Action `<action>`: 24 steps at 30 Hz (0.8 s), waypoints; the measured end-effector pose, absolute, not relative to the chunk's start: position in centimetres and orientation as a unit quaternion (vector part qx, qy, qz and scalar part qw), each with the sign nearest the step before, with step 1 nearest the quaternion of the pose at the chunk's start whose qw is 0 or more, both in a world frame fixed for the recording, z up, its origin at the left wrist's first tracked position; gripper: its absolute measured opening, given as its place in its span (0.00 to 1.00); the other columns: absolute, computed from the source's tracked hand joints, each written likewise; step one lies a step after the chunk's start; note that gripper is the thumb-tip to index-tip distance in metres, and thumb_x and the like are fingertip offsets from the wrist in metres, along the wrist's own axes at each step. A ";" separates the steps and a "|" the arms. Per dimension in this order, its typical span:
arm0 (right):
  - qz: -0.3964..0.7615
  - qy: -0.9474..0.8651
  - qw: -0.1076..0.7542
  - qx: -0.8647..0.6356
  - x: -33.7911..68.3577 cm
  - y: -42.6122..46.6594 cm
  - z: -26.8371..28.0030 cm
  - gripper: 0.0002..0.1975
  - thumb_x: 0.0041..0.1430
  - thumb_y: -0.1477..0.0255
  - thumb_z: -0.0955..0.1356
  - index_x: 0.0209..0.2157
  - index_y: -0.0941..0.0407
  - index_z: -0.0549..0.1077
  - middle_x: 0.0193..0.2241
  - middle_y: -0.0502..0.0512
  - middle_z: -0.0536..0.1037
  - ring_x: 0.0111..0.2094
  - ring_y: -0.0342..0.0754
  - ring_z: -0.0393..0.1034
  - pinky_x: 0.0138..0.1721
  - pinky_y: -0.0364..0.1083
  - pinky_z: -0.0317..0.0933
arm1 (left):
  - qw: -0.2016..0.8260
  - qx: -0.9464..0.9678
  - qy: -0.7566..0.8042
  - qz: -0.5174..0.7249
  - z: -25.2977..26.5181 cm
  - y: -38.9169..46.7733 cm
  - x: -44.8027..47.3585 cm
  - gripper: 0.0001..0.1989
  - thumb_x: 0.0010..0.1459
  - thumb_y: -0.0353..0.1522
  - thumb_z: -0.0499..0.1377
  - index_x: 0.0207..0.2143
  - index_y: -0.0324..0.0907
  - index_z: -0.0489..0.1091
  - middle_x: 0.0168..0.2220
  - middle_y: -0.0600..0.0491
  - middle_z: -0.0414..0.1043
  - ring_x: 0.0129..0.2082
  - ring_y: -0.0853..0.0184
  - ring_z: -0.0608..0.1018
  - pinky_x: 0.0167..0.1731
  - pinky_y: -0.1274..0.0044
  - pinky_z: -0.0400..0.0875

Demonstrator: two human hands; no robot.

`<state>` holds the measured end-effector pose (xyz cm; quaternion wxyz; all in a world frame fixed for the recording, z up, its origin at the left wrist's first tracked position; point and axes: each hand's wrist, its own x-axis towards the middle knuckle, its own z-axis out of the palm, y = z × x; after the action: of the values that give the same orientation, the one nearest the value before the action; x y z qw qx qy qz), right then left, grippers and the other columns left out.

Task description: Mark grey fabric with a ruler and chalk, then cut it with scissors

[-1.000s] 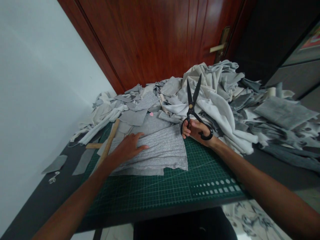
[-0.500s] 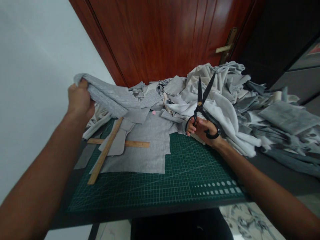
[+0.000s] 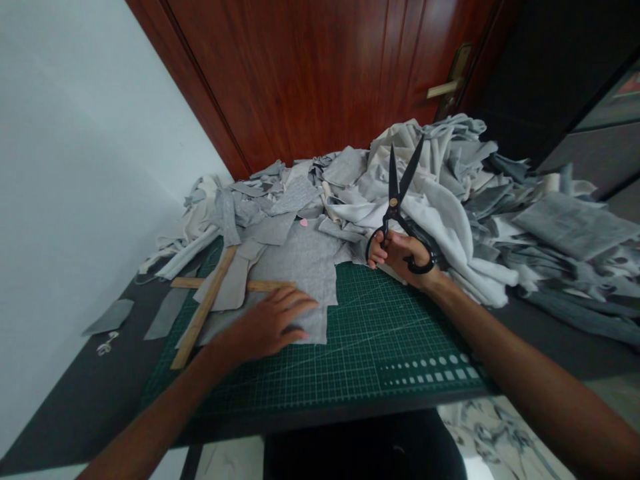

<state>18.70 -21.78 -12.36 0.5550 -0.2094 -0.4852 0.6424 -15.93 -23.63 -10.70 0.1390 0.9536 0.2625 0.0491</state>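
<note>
1. Behind the green cutting mat (image 3: 370, 340) rises a red-brown wooden door (image 3: 320, 73); a dark desk (image 3: 95, 393) carries the mat and the fabric around it.
2. Over the mat's left half, the left hand (image 3: 273, 323) grasps nothing that shows, its fingers loosely spread and its thumb apart. It lies low above the grey cloth (image 3: 300, 257), perhaps to smooth or steady it; whether it actually touches, I cannot tell.
3. At the mat's far edge, right of that cloth, the right hand (image 3: 405, 257) holds black scissors (image 3: 394, 201) by the handles, blades parted and pointing toward the door. Held so, the points are probably meant to be well away from the cloth and the other hand.
4. On the mat's left and far portion the grey cloth is spread flat, seemingly so its edges show plainly against the grid.
5. Along the mat's left side, a long wooden strip (image 3: 207, 307) rests across a smooth grey cutout (image 3: 235, 283), perhaps as a weight; a second, crosswise strip (image 3: 270, 285) passes beneath the cutout.
6. Beyond the mat's far and right edges, loose fabric (image 3: 450, 220) is heaped, presumably to leave the grid for flat pieces.
7. Left of the mat lies a grey scrap (image 3: 111, 317).
</note>
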 end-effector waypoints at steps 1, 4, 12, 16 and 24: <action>0.641 -0.486 0.556 -0.210 18.7 -21.8 -12.3 0.17 0.59 0.54 0.73 0.36 0.54 0.71 0.24 0.47 0.63 0.26 0.46 0.60 0.34 0.50 0.66 | 0.138 0.952 0.266 0.057 -11.6 -25.2 -15.3 0.21 0.70 0.41 0.61 0.62 0.47 0.68 0.59 0.47 0.72 0.60 0.55 0.72 0.60 0.63 0.69; 0.641 -0.499 0.544 -0.207 19.0 -21.7 -12.1 0.17 0.60 0.54 0.72 0.37 0.54 0.71 0.25 0.47 0.63 0.27 0.46 0.59 0.34 0.49 0.66 | 0.114 0.943 0.294 0.105 -13.2 -28.1 -14.2 0.11 0.69 0.36 0.62 0.52 0.44 0.73 0.51 0.48 0.75 0.53 0.57 0.75 0.55 0.64 0.71; 0.738 -0.608 0.186 -0.226 24.9 -24.6 -8.8 0.33 0.54 0.38 0.72 0.37 0.57 0.72 0.25 0.47 0.63 0.24 0.42 0.56 0.26 0.45 0.61 | 0.053 0.919 0.357 0.161 -14.3 -30.4 -12.0 0.08 0.72 0.27 0.55 0.38 0.43 0.71 0.38 0.53 0.75 0.41 0.61 0.76 0.45 0.67 0.72; 0.726 -0.591 0.035 -0.351 26.5 -27.0 -6.0 0.37 0.48 0.36 0.73 0.37 0.58 0.76 0.24 0.48 0.64 0.24 0.42 0.57 0.25 0.44 0.59 | 0.086 0.888 0.394 0.220 -14.2 -31.6 -11.4 0.10 0.73 0.27 0.52 0.38 0.44 0.69 0.37 0.53 0.75 0.40 0.61 0.76 0.44 0.67 0.73; 0.700 -0.564 -0.104 -0.425 27.2 -28.1 -5.6 0.35 0.46 0.37 0.74 0.29 0.57 0.74 0.20 0.46 0.62 0.21 0.40 0.53 0.21 0.42 0.52 | 0.158 0.827 0.440 0.312 -15.1 -35.6 -7.1 0.09 0.73 0.30 0.53 0.38 0.47 0.70 0.37 0.52 0.76 0.39 0.60 0.77 0.41 0.64 0.74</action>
<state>27.19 -28.12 -5.57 -0.1042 -0.4247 -0.5641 0.7004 -7.08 -35.55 -15.12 0.1582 0.8271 0.4399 0.3119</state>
